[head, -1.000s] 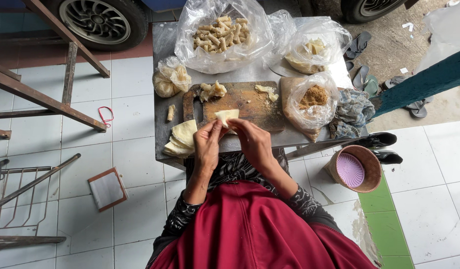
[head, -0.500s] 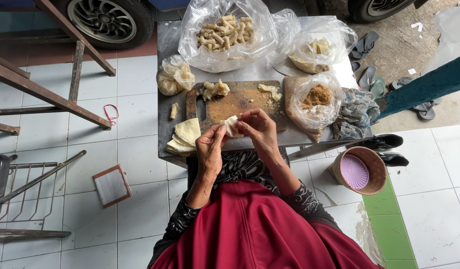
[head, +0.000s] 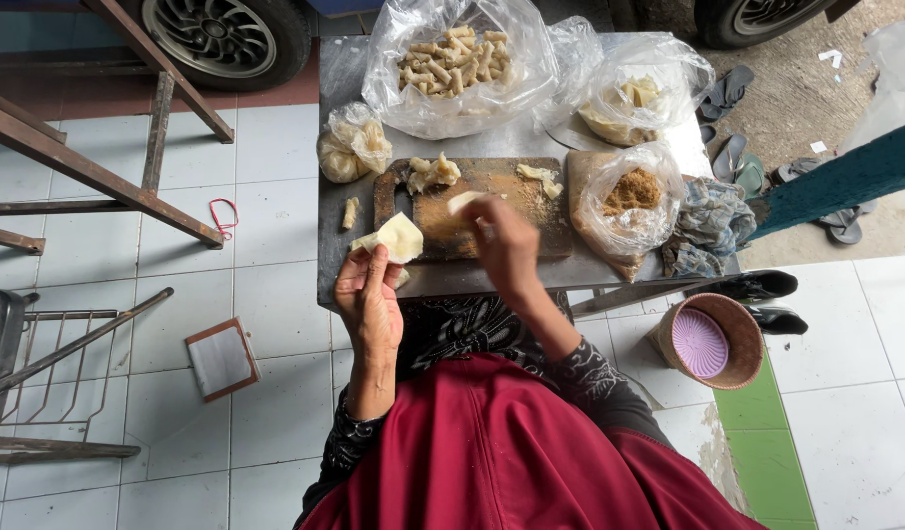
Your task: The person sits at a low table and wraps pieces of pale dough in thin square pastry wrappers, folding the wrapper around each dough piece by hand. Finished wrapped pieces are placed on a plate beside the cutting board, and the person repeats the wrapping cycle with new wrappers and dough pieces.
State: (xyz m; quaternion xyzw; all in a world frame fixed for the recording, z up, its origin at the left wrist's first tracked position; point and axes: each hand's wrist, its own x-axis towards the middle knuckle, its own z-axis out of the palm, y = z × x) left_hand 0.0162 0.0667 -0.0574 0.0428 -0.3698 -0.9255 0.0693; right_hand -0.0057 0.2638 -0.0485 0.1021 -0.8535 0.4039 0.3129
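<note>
Steel table (head: 491,285) mid-frame: left hand (head: 369,294) pinching pale wrapper (head: 401,237), right hand (head: 506,245) fingers curled, grip unclear, over wooden cutting board (head: 491,211) — keep wrapper flat.

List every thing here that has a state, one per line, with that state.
left hand: raised, holding a pale wrapper sheet
wrapper sheet: flat, unrolled, held up
right hand: over the cutting board, pinching a pale piece
cutting board: lying flat, dusted with crumbs
large bag of rolls: open at the top
bag of brown filling: open
small bag: tied shut
woven basket: upright on the floor
</note>
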